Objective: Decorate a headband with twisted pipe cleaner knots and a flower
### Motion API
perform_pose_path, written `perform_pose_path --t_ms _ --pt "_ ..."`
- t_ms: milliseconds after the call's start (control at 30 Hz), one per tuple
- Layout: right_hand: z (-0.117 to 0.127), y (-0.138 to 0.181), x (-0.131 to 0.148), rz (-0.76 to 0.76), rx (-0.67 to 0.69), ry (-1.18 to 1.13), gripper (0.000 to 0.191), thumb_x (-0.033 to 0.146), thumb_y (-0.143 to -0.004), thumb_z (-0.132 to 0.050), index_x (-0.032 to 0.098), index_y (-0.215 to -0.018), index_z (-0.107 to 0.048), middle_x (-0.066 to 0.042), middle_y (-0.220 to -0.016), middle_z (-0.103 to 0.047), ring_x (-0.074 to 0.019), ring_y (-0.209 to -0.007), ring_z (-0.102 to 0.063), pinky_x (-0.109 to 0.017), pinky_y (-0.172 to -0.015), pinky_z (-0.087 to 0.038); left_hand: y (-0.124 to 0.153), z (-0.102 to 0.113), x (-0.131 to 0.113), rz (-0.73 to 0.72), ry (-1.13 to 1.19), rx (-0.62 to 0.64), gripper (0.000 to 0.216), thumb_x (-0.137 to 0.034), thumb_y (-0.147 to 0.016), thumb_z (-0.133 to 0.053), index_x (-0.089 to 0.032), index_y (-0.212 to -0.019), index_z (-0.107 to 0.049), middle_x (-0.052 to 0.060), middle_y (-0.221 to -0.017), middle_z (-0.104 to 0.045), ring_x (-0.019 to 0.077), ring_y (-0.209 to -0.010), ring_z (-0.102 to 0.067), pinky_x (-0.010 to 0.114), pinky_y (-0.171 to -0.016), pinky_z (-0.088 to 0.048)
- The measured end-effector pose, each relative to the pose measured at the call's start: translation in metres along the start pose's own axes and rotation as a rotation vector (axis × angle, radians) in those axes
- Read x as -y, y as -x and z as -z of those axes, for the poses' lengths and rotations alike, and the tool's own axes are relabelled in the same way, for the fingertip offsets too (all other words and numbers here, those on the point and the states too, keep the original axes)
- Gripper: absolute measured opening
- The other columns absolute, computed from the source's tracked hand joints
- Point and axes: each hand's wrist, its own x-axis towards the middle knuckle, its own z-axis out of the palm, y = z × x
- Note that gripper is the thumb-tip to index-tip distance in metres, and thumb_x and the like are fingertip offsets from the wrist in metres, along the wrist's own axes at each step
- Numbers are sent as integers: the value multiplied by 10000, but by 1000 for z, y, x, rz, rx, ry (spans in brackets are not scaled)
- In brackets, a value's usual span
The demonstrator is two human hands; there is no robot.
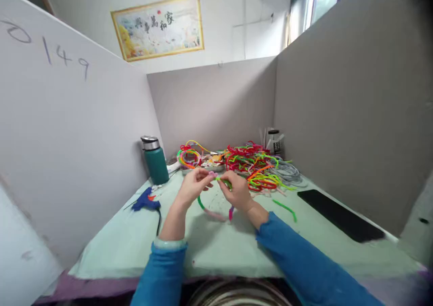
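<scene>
Pinching a pink fuzzy piece (212,174), the left hand (193,186) sits beside the right hand (239,192), closed on a green fuzzy strand (218,178), right of the bottle (156,164), both pieces likely light, soft, easily bent, best held near their ends.

Small, fuzzy pink piece (212,174), held above the bench (233,252), with a bright green fuzzy strand (218,178) at its right.
</scene>
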Motion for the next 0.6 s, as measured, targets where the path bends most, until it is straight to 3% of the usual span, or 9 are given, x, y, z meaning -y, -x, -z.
perform_pose_path --t_ms 167,367,600 --pt "-1 0 0 -74 4 -46 96 276 -852 -524 192 -816 -550 -17 -734 -573 -134 -657 -520 -260 -620 -392 4 -6 11 23 73 -12 331 -367 -664 -700 -133 -857 -568 20 -718 -614 109 -547 -575 234 -528 -456" --pt "-1 -10 0 -242 58 -302 229 352 -841 -554 202 -1011 -583 -46 -948 -586 -134 -722 -545 -254 -629 -439 3 -11 20 -2 100 -64 291 -378 -683 -663 -126 -815 -600 -12 -631 -567 44 -393 -389 195 -381 -282" --pt "-2 -22 -1 -257 59 -448 185 361 -828 -567 189 -781 -613 -31 -826 -576 -143 -753 -542 -255 -656 -441 5 -17 21 4 27 -102 264 -361 -684 -654 -132 -812 -628 -20 -626 -551 36 -431 -326 192 -414 -234"
